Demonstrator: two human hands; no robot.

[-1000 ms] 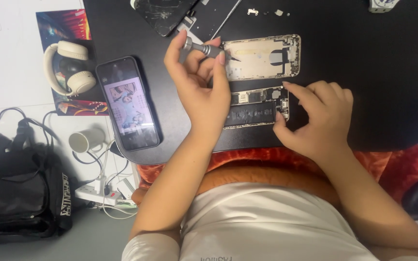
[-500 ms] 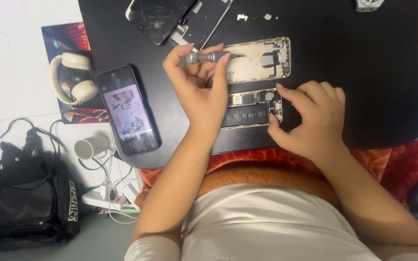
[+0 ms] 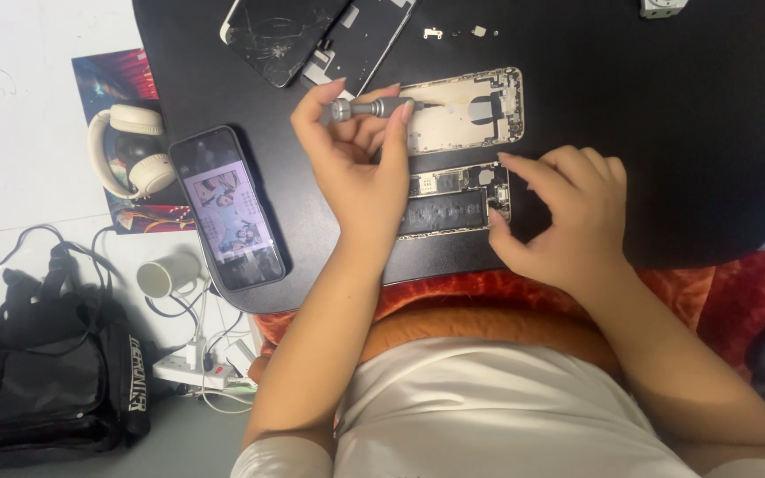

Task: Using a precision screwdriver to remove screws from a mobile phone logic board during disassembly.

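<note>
Head view showed a black desk (image 3: 683, 133) filling the upper part of the frame, its near edge above the person's lap. Left of the desk, on the floor, lay a black bag (image 3: 42, 381), and above it cream headphones (image 3: 126, 150) and a white mug (image 3: 163, 276).

Near the desk's left edge lay a black phone (image 3: 227, 208), screen lit. At the far edge, toward the left corner, a cracked screen panel (image 3: 278, 31) rested beside a second dark panel (image 3: 365, 40).

The left hand (image 3: 356, 168) was raised over the desk's middle, its thumb and fingers closed on a small grey screwdriver (image 3: 367, 108), held level, with the tip end toward an opened phone housing (image 3: 471, 111). That pale metal housing lay flat just right of the left hand.

Nearer the desk's front edge lay an opened phone body (image 3: 453, 204), battery and boards showing, partly covered by the left palm. The right hand (image 3: 568, 221) rested at its right end, fingers curled and narrow, fingertips touching that end; it gripped nothing that I could see.

A few tiny metal parts (image 3: 458, 33) sat near the far edge.
</note>
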